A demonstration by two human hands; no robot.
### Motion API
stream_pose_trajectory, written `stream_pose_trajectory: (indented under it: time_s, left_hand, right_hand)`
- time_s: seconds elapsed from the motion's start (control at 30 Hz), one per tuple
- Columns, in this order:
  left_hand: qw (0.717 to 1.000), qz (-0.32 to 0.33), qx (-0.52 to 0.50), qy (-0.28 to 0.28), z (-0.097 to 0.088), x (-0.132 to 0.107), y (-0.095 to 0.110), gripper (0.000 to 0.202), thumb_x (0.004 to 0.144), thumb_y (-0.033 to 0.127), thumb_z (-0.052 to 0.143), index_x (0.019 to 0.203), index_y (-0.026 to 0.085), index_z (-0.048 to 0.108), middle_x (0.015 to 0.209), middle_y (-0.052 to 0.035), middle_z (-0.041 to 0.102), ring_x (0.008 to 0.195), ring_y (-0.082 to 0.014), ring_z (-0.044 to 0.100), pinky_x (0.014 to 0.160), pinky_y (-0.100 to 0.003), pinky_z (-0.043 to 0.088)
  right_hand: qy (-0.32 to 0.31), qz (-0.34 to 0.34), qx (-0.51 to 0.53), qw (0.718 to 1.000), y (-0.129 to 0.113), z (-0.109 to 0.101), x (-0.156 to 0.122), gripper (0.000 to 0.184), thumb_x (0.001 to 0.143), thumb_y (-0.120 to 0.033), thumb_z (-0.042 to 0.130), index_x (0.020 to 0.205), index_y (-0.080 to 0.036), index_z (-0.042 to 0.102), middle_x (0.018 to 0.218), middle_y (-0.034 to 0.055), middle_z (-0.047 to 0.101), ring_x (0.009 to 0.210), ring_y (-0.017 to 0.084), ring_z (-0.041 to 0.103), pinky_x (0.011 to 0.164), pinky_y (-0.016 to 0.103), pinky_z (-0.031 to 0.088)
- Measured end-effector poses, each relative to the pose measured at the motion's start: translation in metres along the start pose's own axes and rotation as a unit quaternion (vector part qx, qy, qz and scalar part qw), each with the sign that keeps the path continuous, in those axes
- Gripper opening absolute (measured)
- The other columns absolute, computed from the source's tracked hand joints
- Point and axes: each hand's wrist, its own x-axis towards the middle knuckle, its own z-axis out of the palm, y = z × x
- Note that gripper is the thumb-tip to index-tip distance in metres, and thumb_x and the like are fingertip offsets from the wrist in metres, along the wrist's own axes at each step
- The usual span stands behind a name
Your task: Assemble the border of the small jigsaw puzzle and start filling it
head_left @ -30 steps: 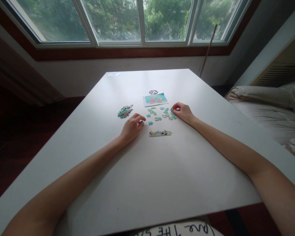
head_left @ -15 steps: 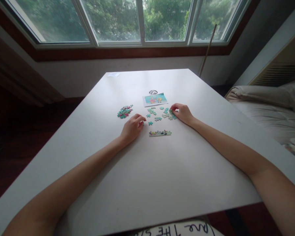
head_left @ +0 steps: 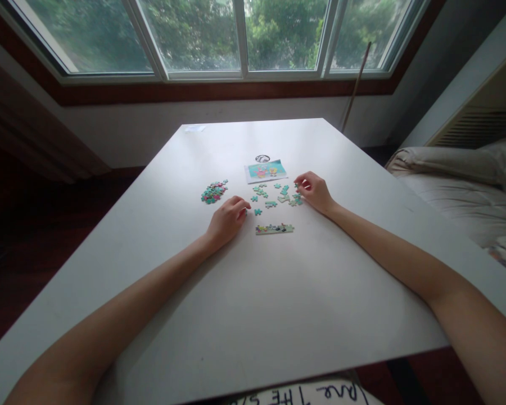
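My right hand (head_left: pixel 315 192) is pinched at the right edge of the loose pieces, with a small green puzzle piece (head_left: pixel 296 184) at its fingertips. On the table's left side of the pieces rests my left hand (head_left: pixel 229 218), fingers loosely curled and a little apart. A bit of teal piece (head_left: pixel 246 212) shows by its fingertips, partly hidden. Between the hands lie several loose teal and pale green puzzle pieces (head_left: pixel 271 204). Nearer to me is a joined strip of puzzle pieces (head_left: pixel 275 229). A picture sheet (head_left: pixel 265 171) with cartoon figures lies beyond them.
A heap of mixed puzzle pieces (head_left: pixel 213 192) lies left of my left hand. Behind the picture sheet is a dark round mark (head_left: pixel 262 158) on the white table (head_left: pixel 253 315). A small paper (head_left: pixel 194 129) lies at the far left corner. A padded couch (head_left: pixel 451 185) stands right.
My right hand has lifted slightly up and away from the teal pieces at the right, uncovering them, with a small piece at its fingertips. My left hand has stayed put.
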Motion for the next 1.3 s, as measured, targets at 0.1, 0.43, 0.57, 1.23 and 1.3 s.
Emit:
stream_pose_trajectory:
  time_s: [0.1,0.43,0.57,1.23,1.3]
  left_hand:
    - [1.0,0.0,0.006,0.001,0.0,0.0,0.0,0.017,0.083,0.013,0.049,0.09,0.02,0.063,0.098,-0.0037,0.06,0.084,-0.0163,0.058,0.076,-0.028,0.047]
    - [1.0,-0.003,0.018,-0.003,-0.003,0.0,0.003,0.018,0.083,0.017,0.047,0.091,0.02,0.064,0.099,-0.0045,0.059,0.084,-0.0159,0.059,0.075,-0.028,0.048]
    - [1.0,-0.002,0.021,-0.001,-0.003,0.0,0.004,0.018,0.083,0.017,0.048,0.091,0.02,0.064,0.1,-0.0044,0.059,0.083,-0.0157,0.059,0.075,-0.028,0.048]
    - [1.0,0.008,0.03,0.005,-0.003,-0.001,0.006,0.017,0.084,0.018,0.048,0.089,0.019,0.064,0.1,-0.0043,0.06,0.08,-0.0146,0.058,0.072,-0.027,0.048]
    - [1.0,0.005,0.03,0.001,-0.004,-0.001,0.006,0.017,0.084,0.017,0.047,0.09,0.019,0.063,0.1,-0.0043,0.06,0.081,-0.015,0.058,0.073,-0.027,0.048]
  right_hand:
    - [0.017,-0.01,0.001,1.0,0.003,0.001,0.0,0.021,0.069,-0.014,0.052,0.088,-0.016,0.061,0.08,0.0034,0.062,0.068,0.014,0.058,0.057,0.025,0.048]
    - [0.023,0.016,0.016,0.999,0.007,0.003,0.002,0.008,0.07,-0.021,0.06,0.074,-0.017,0.056,0.07,0.001,0.063,0.061,0.012,0.056,0.058,0.026,0.046]
    - [0.005,0.002,0.009,1.0,0.007,0.002,0.002,0.005,0.072,-0.021,0.06,0.074,-0.017,0.06,0.071,0.0021,0.064,0.063,0.013,0.057,0.058,0.026,0.046]
    - [-0.03,0.09,0.15,0.984,0.016,0.003,0.005,0.02,0.071,-0.03,0.063,0.085,-0.017,0.066,0.064,-0.0008,0.062,0.055,0.01,0.055,0.056,0.025,0.047]
    - [-0.021,0.108,0.187,0.976,0.016,0.004,0.005,0.023,0.069,-0.032,0.065,0.086,-0.017,0.065,0.064,-0.0011,0.062,0.056,0.011,0.056,0.054,0.025,0.048]
